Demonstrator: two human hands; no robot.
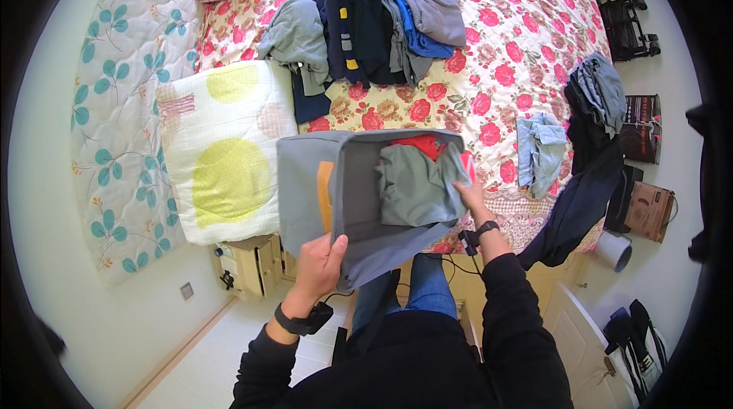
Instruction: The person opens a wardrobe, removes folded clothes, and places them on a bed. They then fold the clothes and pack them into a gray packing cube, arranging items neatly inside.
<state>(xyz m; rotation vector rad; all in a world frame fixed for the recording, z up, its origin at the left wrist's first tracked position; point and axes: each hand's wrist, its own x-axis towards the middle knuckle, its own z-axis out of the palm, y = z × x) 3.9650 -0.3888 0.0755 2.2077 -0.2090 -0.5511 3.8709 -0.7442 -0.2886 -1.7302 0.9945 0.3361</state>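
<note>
A grey fabric storage box with an orange handle is tilted at the bed's near edge, its opening facing me. My left hand grips the box's near left rim. Inside lie a folded grey-green garment and a red cloth. My right hand is at the right end, its fingers on the edge of the grey-green garment; whether they also hold the box wall is unclear. Folded dark, blue and grey clothes lie in a row behind the box.
A folded quilt with yellow-green circles lies left of the box. On the right of the flowered bedspread are light blue denim, dark trousers and folded jeans. Cardboard boxes stand beyond. A small cabinet is below left.
</note>
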